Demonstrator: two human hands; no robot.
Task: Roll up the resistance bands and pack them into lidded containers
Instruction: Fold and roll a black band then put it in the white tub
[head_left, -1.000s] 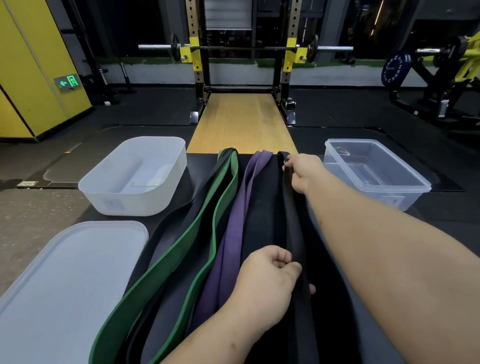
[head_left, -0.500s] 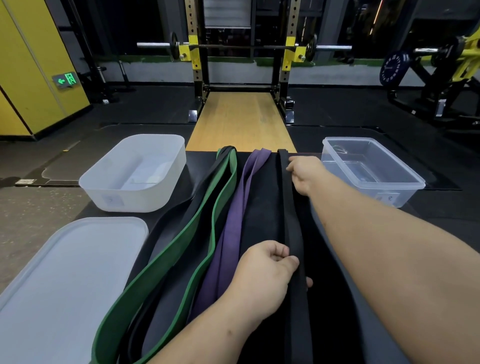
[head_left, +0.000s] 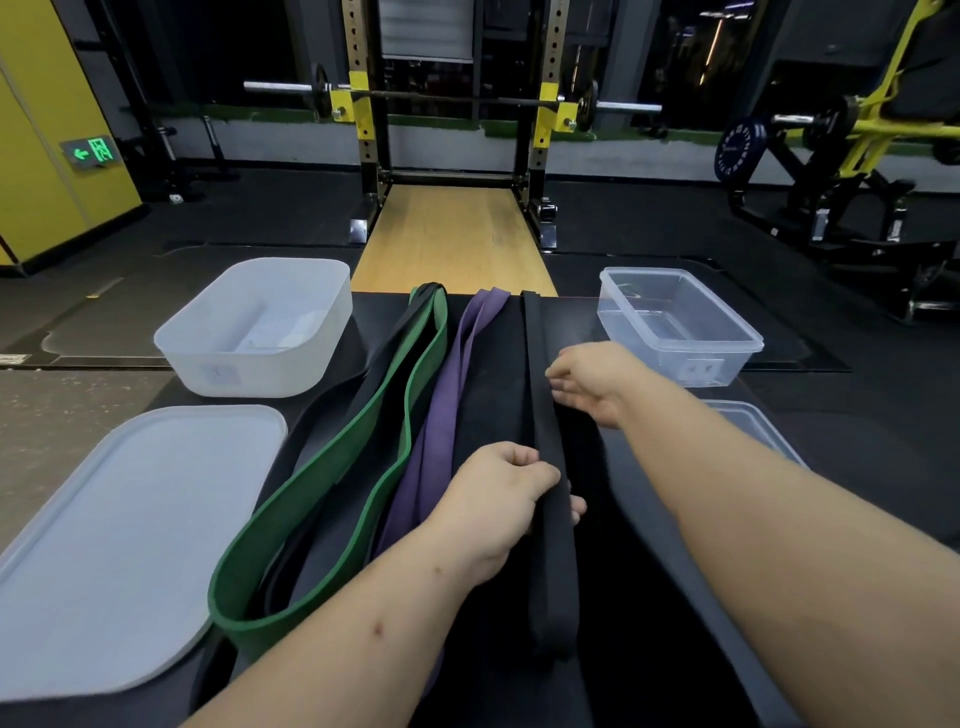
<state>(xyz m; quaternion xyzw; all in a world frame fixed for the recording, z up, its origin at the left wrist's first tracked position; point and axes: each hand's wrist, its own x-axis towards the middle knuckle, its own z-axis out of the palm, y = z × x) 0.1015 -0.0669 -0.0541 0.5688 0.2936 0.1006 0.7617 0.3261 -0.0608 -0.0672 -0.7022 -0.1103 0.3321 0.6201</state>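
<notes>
Three long bands lay side by side on the dark surface (head_left: 623, 467). The black band (head_left: 555, 571) lay on the right and ran straight away from the person. The left hand (head_left: 498, 499) was curled around it near the close end and gripped it tight. The right hand (head_left: 592, 382) was farther up, just beside the same band, with its fingers loose and holding nothing. I could not tell if it touched the band. The purple band (head_left: 447, 410) lay next to the black one, and the green band (head_left: 332, 483) lay left of that. A white tub (head_left: 260, 364) sat at the far left with its lid (head_left: 104, 545) lying flat in front of it. A clear tub (head_left: 675, 322) sat at the far right, and a clear lid (head_left: 753, 421) lay near it.
</notes>
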